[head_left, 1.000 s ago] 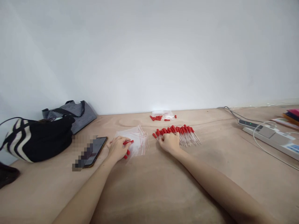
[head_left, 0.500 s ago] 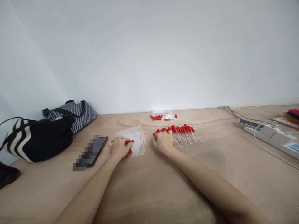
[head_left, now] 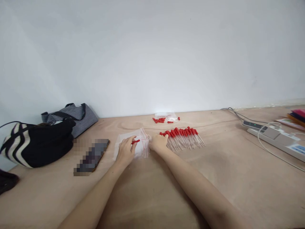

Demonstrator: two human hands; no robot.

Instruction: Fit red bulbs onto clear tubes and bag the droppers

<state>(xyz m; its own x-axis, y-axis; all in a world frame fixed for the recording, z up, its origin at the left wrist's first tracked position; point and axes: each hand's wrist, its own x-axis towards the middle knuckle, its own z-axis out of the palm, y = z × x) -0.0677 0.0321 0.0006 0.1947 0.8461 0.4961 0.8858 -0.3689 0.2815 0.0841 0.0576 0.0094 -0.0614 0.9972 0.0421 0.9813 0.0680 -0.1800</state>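
My left hand (head_left: 127, 150) is over a pile of clear zip bags (head_left: 119, 140) with red lines at their openings. Its thumb and fingers are closed on a small red cap (head_left: 135, 142), which sticks out to the right. My right hand (head_left: 157, 142) is curled between the bags' right edge and the left end of a row of thin pale sticks (head_left: 188, 142). Those sticks have thick red tips (head_left: 176, 131). The right fingertips are hidden behind the hand, so what they hold cannot be made out.
By the wall lie several loose red pieces (head_left: 159, 120) and a clear plastic bag (head_left: 166, 115). On the left are a phone (head_left: 95, 156), a black bag (head_left: 52, 143) and a striped bag (head_left: 85, 119). A white power strip (head_left: 276, 140) with cables stands at the right.
My right hand has moved left from the red-tipped sticks to the bags' edge. My left hand has shifted right, and red pieces seen beneath it before no longer show there.
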